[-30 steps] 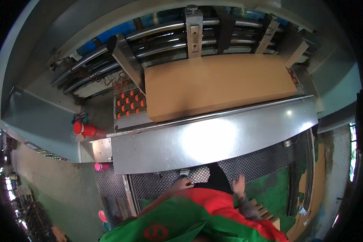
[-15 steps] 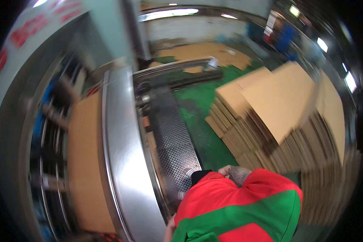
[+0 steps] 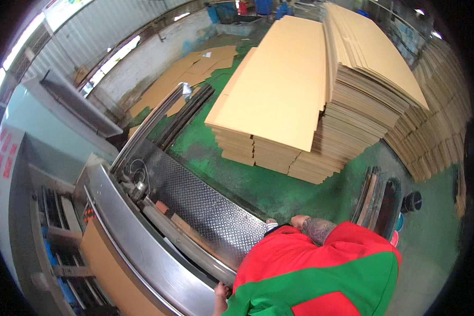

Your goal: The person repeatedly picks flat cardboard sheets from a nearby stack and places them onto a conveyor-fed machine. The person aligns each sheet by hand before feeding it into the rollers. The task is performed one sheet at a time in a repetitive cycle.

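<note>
Daylight through wall gap (image 3: 112, 60); tread plate (image 3: 239, 226) glints; rim dark, bowed.

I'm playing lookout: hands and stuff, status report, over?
Left hand at edge of metal table. Right hand seemingly empty. Cardboard stack ahead on green floor.

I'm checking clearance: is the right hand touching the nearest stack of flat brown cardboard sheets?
Apart: the head view shows green floor between the right hand and the cardboard stack.
</note>
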The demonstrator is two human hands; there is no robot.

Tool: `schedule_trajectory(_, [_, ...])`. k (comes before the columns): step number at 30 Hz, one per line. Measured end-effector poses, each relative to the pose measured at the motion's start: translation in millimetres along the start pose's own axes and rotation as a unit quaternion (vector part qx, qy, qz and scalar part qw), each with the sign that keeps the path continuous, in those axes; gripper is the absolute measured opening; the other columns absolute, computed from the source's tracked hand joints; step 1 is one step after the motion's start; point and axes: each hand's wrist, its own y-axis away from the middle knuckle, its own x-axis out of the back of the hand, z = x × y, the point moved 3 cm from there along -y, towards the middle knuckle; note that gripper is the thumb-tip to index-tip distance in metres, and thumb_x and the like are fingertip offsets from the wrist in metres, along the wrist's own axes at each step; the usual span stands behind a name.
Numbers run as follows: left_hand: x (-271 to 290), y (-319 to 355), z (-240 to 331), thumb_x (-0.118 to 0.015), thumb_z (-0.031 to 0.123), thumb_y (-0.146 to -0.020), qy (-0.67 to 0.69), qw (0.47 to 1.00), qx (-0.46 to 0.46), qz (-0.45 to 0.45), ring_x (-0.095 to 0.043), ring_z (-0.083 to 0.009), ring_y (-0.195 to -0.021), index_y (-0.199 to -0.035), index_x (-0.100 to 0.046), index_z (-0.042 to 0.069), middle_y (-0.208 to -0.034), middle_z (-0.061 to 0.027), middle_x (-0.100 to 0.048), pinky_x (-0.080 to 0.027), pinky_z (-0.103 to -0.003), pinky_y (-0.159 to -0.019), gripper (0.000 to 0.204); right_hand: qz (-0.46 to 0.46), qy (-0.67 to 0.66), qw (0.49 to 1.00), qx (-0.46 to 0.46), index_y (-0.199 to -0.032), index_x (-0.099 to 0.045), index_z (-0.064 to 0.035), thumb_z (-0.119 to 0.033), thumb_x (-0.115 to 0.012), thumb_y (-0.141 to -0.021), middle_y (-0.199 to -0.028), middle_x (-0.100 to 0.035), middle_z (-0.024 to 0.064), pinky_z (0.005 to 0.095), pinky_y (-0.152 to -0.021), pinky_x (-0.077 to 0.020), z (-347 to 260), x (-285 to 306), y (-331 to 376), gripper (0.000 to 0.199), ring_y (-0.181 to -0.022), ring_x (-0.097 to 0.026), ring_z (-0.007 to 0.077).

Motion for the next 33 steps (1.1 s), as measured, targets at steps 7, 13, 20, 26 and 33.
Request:
schedule_trajectory(7, [-61,-16,129,-0.056,0.053,-0.106,-0.066,0.986,-0.153,-0.027,-0.072,-0.0326,-0.105,-0.149,-0.048,0.005,-0.127,-0.0170,-0.068,-0.057,-0.044,-0.088,0.066,0.029,-0.098,0.995,0.010,-0.107,-0.081,-0.0055,-0.026,-0.069,-0.080,-0.110,-0.079,0.0197,0.0533,-0.081,-0.0593,52,17,-30,0.036,-0.103,-0.076,0.0403])
schedule_trajectory(13, [-206,24,222,-0.063,0.061,-0.101,0.130,0.956,-0.208,-0.161,-0.059,-0.0294,-0.125,-0.143,-0.052,0.008,-0.132,-0.0124,-0.062,-0.045,-0.049,-0.110,0.069,0.108,-0.241,0.961,-0.076,-0.122,-0.077,-0.0060,-0.030,-0.059,-0.091,-0.130,-0.073,0.0217,0.0491,-0.101,-0.0552,81,64,-48,0.043,-0.120,-0.069,0.0403])
schedule_trajectory(20, [-408,129,395,-0.057,0.066,-0.103,0.183,0.842,-0.219,-0.458,-0.048,-0.0319,-0.140,-0.151,-0.044,0.004,-0.149,-0.0195,-0.053,-0.035,-0.052,-0.123,0.079,0.179,-0.338,0.916,-0.123,-0.117,-0.078,-0.0053,-0.033,-0.060,-0.091,-0.121,-0.074,0.0244,0.0517,-0.098,-0.0563,85,78,-31,0.042,-0.113,-0.071,0.0438])
schedule_trajectory(26, [-564,217,470,-0.051,0.054,-0.110,0.189,0.806,-0.220,-0.516,-0.045,-0.0276,-0.148,-0.161,-0.040,0.006,-0.157,-0.0100,-0.052,-0.031,-0.049,-0.127,0.070,0.250,-0.429,0.848,-0.186,-0.111,-0.078,-0.0036,-0.032,-0.058,-0.091,-0.113,-0.075,0.0263,0.0525,-0.094,-0.0570,43,2,24,0.041,-0.107,-0.072,0.0452])
schedule_trajectory(33, [-722,221,515,-0.049,0.050,-0.112,0.158,0.795,-0.164,-0.562,-0.038,-0.0280,-0.154,-0.163,-0.038,0.008,-0.168,-0.0089,-0.042,-0.026,-0.049,-0.130,0.067,0.178,-0.517,0.767,-0.336,-0.114,-0.077,-0.0001,-0.031,-0.056,-0.093,-0.121,-0.073,0.0280,0.0512,-0.101,-0.0553,-52,-111,99,0.043,-0.114,-0.071,0.0451])
